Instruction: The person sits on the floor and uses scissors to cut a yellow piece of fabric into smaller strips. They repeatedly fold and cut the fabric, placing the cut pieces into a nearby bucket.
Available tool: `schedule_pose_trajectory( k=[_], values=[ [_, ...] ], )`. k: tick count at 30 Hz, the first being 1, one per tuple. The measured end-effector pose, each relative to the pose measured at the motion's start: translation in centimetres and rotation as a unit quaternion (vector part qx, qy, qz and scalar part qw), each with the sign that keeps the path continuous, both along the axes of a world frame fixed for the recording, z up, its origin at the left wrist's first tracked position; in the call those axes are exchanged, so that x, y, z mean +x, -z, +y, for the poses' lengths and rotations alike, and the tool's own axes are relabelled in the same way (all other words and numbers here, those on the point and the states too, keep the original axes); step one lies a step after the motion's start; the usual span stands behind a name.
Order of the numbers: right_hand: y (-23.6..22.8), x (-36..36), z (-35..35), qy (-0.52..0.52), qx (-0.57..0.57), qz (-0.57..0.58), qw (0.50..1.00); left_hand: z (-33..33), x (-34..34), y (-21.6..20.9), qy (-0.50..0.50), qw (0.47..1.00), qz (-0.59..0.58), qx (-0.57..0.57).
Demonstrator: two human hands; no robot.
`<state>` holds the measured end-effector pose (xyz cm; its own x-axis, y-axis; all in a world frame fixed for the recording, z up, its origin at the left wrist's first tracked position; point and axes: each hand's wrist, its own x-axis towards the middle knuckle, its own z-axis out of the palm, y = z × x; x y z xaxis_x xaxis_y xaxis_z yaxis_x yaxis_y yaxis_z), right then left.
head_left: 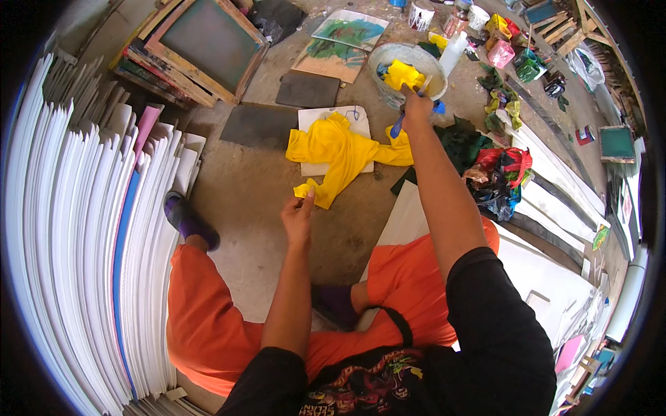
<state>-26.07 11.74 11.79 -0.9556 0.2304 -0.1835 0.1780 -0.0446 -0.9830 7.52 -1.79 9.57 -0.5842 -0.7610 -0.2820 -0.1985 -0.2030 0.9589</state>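
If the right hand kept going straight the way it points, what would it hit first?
Probably the yellow cloth in the bucket; the right hand may be touching it, but depth is unclear.

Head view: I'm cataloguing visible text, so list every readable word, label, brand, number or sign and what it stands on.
Black T-shirt: large printed lettering under a colourful graphic, partly readable, but I won't copy it out.
White paint pot: dark and reddish marks, too small to tell whether they are lettering.
Green-and-yellow packet: any print is too small to read.
Yellow cloth: no lettering shows.
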Motion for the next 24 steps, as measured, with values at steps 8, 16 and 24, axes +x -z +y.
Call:
schedule_pose_trajectory(
  k=[8,16,24],
  values=[
    [3.2,18.7,-4.3,-0.531,-0.036,0.035,0.846,-2.5,-0.5,-1.3,0.001,0.991,0.128,-0.032],
    [1.9,18.3,-3.3,-0.529,0.191,0.027,0.827,-5.9,0.3,-7.2,-0.023,0.974,0.218,-0.058],
    [-6.1,13.2,-0.8,-0.385,0.184,0.11,0.898,-5.5,-2.7,-10.2,0.038,0.978,0.205,-0.017]
  ],
)
